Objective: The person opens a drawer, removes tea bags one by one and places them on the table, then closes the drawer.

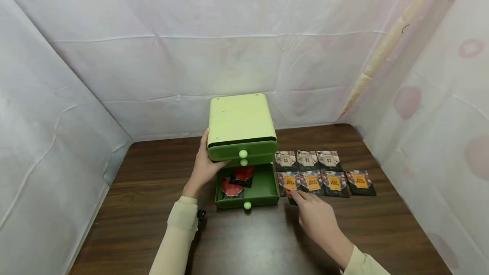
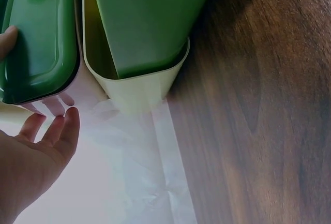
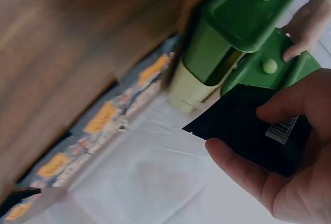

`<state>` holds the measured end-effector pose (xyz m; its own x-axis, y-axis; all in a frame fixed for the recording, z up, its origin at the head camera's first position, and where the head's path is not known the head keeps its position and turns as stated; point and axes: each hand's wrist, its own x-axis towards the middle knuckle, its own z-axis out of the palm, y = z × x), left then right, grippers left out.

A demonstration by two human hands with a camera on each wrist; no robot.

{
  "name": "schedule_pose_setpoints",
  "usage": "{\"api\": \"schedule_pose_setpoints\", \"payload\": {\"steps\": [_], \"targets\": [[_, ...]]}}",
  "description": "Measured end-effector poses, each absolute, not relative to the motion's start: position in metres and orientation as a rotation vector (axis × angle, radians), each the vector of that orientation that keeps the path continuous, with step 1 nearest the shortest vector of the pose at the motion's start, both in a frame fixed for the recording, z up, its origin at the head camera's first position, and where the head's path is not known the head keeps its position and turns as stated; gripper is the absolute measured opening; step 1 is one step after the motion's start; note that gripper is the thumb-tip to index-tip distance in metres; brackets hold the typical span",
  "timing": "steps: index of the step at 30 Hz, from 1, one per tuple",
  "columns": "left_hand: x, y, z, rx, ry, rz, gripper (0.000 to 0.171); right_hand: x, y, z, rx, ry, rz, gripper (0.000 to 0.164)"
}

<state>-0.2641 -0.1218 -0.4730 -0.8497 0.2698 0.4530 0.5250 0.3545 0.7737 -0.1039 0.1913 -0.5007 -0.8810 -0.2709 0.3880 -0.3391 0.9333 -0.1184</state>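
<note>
A lime-green drawer cabinet [image 1: 242,118] with dark green drawers and round pale knobs stands on the table. My left hand [image 1: 204,164] grips its left front corner, thumb on a drawer front and fingers along the side. The bottom drawer [image 1: 263,200] is pulled out and holds two red-labelled black sachets [image 1: 232,188]. To the right of that drawer, my right hand [image 1: 317,215] pinches a black sachet [image 3: 248,125] between thumb and fingers. Its dark back with a white barcode shows in the right wrist view, and a bit of red shows from above.
Right of the cabinet lie sachets in two rows: three with pale labels [image 1: 307,160] behind, several with orange labels [image 1: 335,183] in front, one set apart at the right [image 1: 361,182]. White printed sheeting [image 1: 229,54] surrounds the brown wooden table [image 1: 153,207] at the back and sides.
</note>
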Motion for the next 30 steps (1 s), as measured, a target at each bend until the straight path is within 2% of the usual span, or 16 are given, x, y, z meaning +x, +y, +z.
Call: {"api": "schedule_pose_setpoints", "payload": {"steps": [15,22,27,30], "targets": [[-0.272,-0.126,-0.485,-0.692,-2.414,-1.468,0.115,-0.105,0.189,-0.541,0.467,-2.849,0.237,0.044],[-0.283,-0.134,-0.497,-0.653,-2.467,-1.163,0.116,-0.107,0.19,-0.557,0.483,-2.892,0.236,0.045],[-0.283,-0.135,-0.487,-0.72,-2.381,-0.937,0.108,-0.112,0.192,-0.565,0.536,-2.89,0.241,0.05],[-0.284,-0.135,-0.482,-0.787,-2.353,-0.89,0.104,-0.115,0.194,-0.567,0.552,-2.956,0.23,0.048]]}}
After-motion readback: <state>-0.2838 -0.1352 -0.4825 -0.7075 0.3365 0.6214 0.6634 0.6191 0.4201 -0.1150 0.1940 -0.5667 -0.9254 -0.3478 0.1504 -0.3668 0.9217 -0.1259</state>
